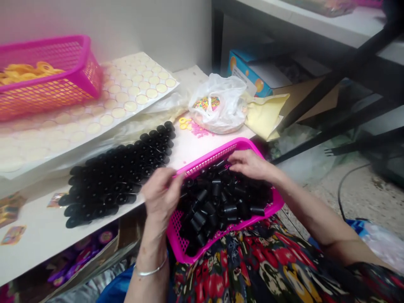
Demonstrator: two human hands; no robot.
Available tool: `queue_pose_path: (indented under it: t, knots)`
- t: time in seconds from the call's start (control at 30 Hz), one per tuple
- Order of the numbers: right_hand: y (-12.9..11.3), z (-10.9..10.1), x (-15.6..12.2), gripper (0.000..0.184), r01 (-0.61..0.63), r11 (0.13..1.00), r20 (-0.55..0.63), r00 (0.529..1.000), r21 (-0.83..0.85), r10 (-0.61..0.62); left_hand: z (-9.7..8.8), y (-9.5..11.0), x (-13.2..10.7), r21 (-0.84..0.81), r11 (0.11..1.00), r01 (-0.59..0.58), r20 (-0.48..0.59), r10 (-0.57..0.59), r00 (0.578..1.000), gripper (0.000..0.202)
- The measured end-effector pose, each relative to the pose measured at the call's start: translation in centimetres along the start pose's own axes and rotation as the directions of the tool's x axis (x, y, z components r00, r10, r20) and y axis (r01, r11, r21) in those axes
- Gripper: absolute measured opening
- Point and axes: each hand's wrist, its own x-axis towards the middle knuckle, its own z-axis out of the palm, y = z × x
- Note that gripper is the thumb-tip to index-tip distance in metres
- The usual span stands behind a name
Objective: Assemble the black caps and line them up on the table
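Observation:
A pink plastic basket (pixel 242 145) rests on my lap, filled with several loose small black tubes (pixel 221 202). My left hand (pixel 161 194) hovers at the basket's left rim, its fingers curled and pinched together over the tubes; what it holds is hidden. My right hand (pixel 249 164) reaches into the far side of the basket, fingers bent down onto the black tubes there. On the white shelf (pixel 41 235) to the left, many black tubes lie packed in a neat block (pixel 120 176).
A second pink basket (pixel 78 63) with yellow rings stands at the back left, on sheets of round cream stickers (pixel 132 90). A plastic bag of coloured beads (pixel 217 105), a blue box (pixel 252 75) and yellow paper (pixel 265 113) lie behind. Dark metal frame bars (pixel 331 80) cross at the right.

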Motion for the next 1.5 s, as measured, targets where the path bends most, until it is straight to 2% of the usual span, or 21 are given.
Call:
queue_pose_path:
  t: [0.03, 0.1, 0.17, 0.2, 0.27, 0.33, 0.5, 0.57, 0.63, 0.7, 0.8, 0.87, 0.93, 1.03, 1.2, 1.23, 1.3, 1.33, 1.43, 1.5]
  knots:
    - [0.4, 0.9, -0.7, 0.008, 0.013, 0.997, 0.036, 0.999, -0.071, -0.011, 1.1, 1.1, 0.2, -0.043, 0.998, -0.047, 0.131, 0.052, 0.990, 0.008]
    - [0.6, 2.6, -1.6, 0.013, 0.049, 0.976, 0.099, 0.995, -0.212, -0.029, 3.2, 2.8, 0.6, -0.014, 0.996, -0.093, 0.371, 0.091, 0.924, 0.007]
    - [0.4, 4.1, -1.9, 0.015, 0.049, 0.952, 0.094, 0.995, -0.302, -0.021, 4.9, 3.9, 0.7, 0.084, 0.987, -0.139, 0.526, 0.074, 0.847, 0.010]
    - [0.3, 4.7, -1.9, 0.016, 0.039, 0.948, 0.087, 0.996, -0.317, -0.012, 5.5, 4.2, 0.8, 0.127, 0.979, -0.157, 0.563, 0.059, 0.824, 0.011]
    - [0.3, 5.4, -1.9, 0.017, 0.012, 0.954, 0.078, 0.997, -0.300, 0.012, 6.1, 4.5, 0.9, 0.174, 0.970, -0.173, 0.580, 0.041, 0.814, 0.012]
    - [0.4, 5.6, -1.7, 0.017, -0.012, 0.961, 0.067, 0.997, -0.277, 0.032, 6.4, 4.4, 1.1, 0.180, 0.972, -0.154, 0.560, 0.027, 0.828, 0.013]
    - [1.2, 4.3, -2.1, 0.025, -0.044, 0.989, 0.022, 0.999, -0.140, 0.048, 6.3, 3.8, 1.6, 0.088, 0.996, -0.020, 0.536, -0.030, 0.844, 0.014]
    - [1.6, 3.4, -2.6, 0.030, -0.069, 0.997, -0.054, 0.996, -0.023, 0.068, 6.1, 3.7, 2.0, 0.069, 0.998, 0.002, 0.524, -0.038, 0.851, 0.016]
    - [2.1, 2.5, -3.3, 0.034, -0.082, 0.994, -0.170, 0.981, 0.068, 0.093, 6.2, 4.0, 2.5, 0.082, 0.996, -0.044, 0.535, -0.007, 0.845, 0.017]
    - [2.5, 1.8, -3.9, 0.038, -0.088, 0.989, -0.263, 0.958, 0.121, 0.117, 6.7, 4.6, 3.0, 0.116, 0.979, -0.170, 0.599, 0.067, 0.798, 0.019]
    - [3.2, 1.1, -4.6, 0.044, -0.090, 0.959, -0.324, 0.929, 0.269, 0.178, 8.3, 5.9, 3.2, 0.130, 0.898, -0.420, 0.727, 0.201, 0.656, 0.022]
    - [3.4, 0.8, -5.0, 0.044, -0.084, 0.928, -0.350, 0.911, 0.362, 0.219, 9.7, 6.6, 3.1, 0.117, 0.837, -0.535, 0.765, 0.268, 0.586, 0.022]
    - [3.7, 0.6, -5.4, 0.041, -0.090, 0.913, -0.377, 0.891, 0.398, 0.253, 10.9, 7.0, 3.0, 0.111, 0.812, -0.574, 0.769, 0.296, 0.567, 0.024]
    - [4.2, 0.6, -6.0, 0.038, -0.098, 0.888, -0.379, 0.879, 0.448, 0.289, 12.4, 7.2, 3.1, 0.126, 0.814, -0.567, 0.775, 0.276, 0.568, 0.026]
    - [5.0, 1.2, -6.9, 0.039, 0.055, 0.731, -0.380, 0.879, 0.680, 0.288, 13.8, 7.7, 3.1, 0.073, 0.747, -0.661, 0.854, 0.296, 0.428, 0.024]
    - [5.0, 1.3, -7.0, 0.038, 0.078, 0.711, -0.380, 0.883, 0.699, 0.276, 13.9, 7.7, 3.0, 0.075, 0.743, -0.666, 0.857, 0.294, 0.424, 0.023]
    - [5.0, 1.3, -7.2, 0.035, 0.093, 0.702, -0.368, 0.895, 0.706, 0.252, 14.0, 7.8, 2.8, 0.087, 0.753, -0.652, 0.850, 0.285, 0.443, 0.022]
    - [4.9, 1.2, -7.3, 0.034, 0.092, 0.704, -0.361, 0.900, 0.704, 0.244, 14.0, 7.9, 2.8, 0.097, 0.765, -0.637, 0.841, 0.279, 0.463, 0.023]
    - [4.8, 1.2, -7.3, 0.034, 0.099, 0.691, -0.358, 0.902, 0.716, 0.241, 14.0, 7.8, 2.8, 0.166, 0.825, -0.541, 0.801, 0.207, 0.561, 0.030]
    - [4.6, 1.2, -7.2, 0.033, 0.116, 0.650, -0.361, 0.896, 0.751, 0.257, 14.2, 7.7, 3.0, 0.212, 0.853, -0.477, 0.786, 0.141, 0.601, 0.034]
